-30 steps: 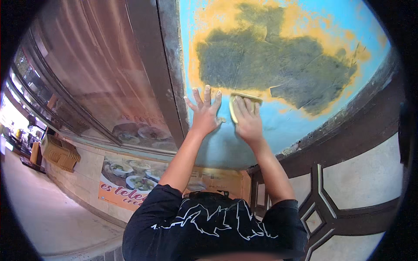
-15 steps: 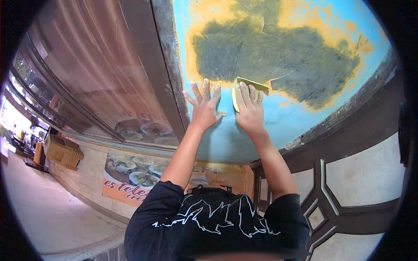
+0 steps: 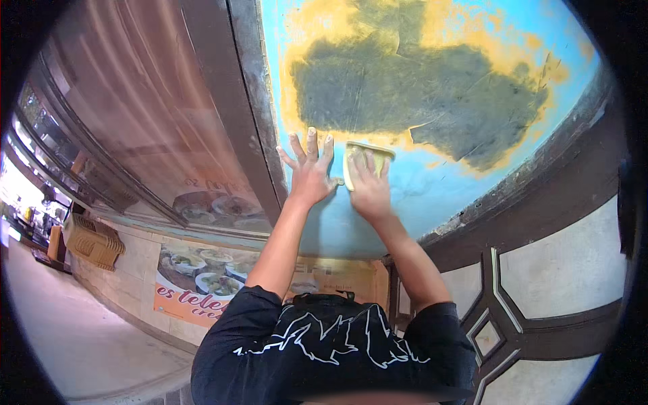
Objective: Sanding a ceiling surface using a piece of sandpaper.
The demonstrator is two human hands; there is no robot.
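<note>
My right hand (image 3: 370,194) presses a yellowish sheet of sandpaper (image 3: 348,169) against a painted wall panel (image 3: 412,199). The sheet is bent, with its edges curling up around my fingers. To its left, my left hand (image 3: 311,177) lies on the same panel with fingers spread and nothing in it; the fingertips look whitened. Above both hands, a large dark grey patch (image 3: 405,88) shows on the panel, ringed by orange-yellow and then light blue paint. Slight blur softens my right fingers.
A dark frame (image 3: 260,101) borders the panel at left, beside a reflecting glass pane (image 3: 148,88). At right runs a dark beam (image 3: 540,182) above white-panelled woodwork (image 3: 560,270). Below hangs a food banner (image 3: 196,277); stacked tan plastic items (image 3: 93,241) stand at far left.
My right hand and the sandpaper have moved left and slightly down, closer to my left hand. The left hand keeps its place on the panel; the whole view has shifted slightly.
</note>
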